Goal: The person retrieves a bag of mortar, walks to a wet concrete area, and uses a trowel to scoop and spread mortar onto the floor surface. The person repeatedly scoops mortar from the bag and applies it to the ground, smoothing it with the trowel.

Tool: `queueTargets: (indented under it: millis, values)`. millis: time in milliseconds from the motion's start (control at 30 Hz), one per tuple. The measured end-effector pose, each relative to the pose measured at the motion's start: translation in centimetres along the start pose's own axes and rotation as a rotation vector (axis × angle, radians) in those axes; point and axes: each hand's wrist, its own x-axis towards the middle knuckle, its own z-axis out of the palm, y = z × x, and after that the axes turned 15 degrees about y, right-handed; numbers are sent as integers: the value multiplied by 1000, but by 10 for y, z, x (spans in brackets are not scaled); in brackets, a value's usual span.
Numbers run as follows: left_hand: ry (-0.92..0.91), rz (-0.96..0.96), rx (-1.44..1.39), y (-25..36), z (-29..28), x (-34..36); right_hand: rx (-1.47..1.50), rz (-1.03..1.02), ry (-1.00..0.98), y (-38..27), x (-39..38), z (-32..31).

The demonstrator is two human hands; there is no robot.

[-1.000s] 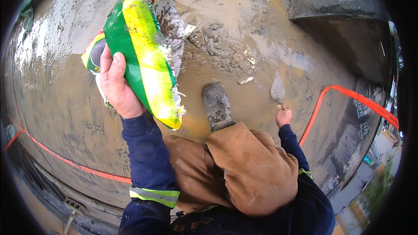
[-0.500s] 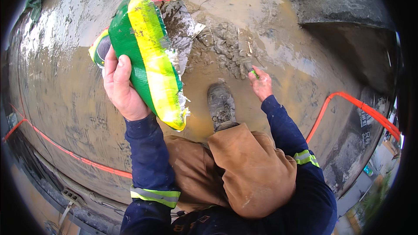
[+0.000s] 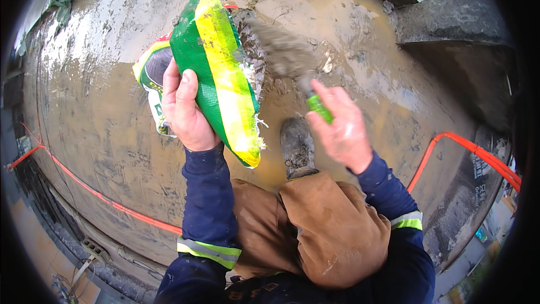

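A green and yellow woven sack (image 3: 194, 48) hangs in my left hand (image 3: 188, 107), pinched between thumb and fingers. Its frayed mouth faces right, and some mud shows at the opening. My right hand (image 3: 343, 129) is wrapped round the green handle of a trowel (image 3: 319, 108). On the trowel's blade lies a heap of wet grey mud (image 3: 289, 53), smeared by motion and close to the sack's mouth. The mud hides the blade, and the sack's inside is mostly out of sight.
Wet brown mud covers the floor (image 3: 124, 152). My muddy boot (image 3: 297, 143) stands between my hands. Orange-red conduits run at the left (image 3: 112, 202) and right (image 3: 472, 146). A dark concrete ledge (image 3: 444, 17) juts out at the upper right.
My right hand has raised the trowel, now bearing mud, from the floor up and left toward the sack. The sack and my left hand appear slightly farther right in view.
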Motion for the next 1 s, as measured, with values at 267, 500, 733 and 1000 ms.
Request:
queueTargets:
  millis: [267, 500, 733, 1000]
  values:
    - [-7, 37, 43, 8, -4, 1, -145, -220, 34, -1, 10, 38]
    - [-2, 16, 33, 4, 2, 2, 113, 820, 272, 121, -62, -7]
    - [5, 3, 93, 4, -4, 3, -195, 1132, 623, 260, -106, -57]
    - [-12, 16, 122, -2, 0, 4, -876, 812, 244, 387, -30, -17]
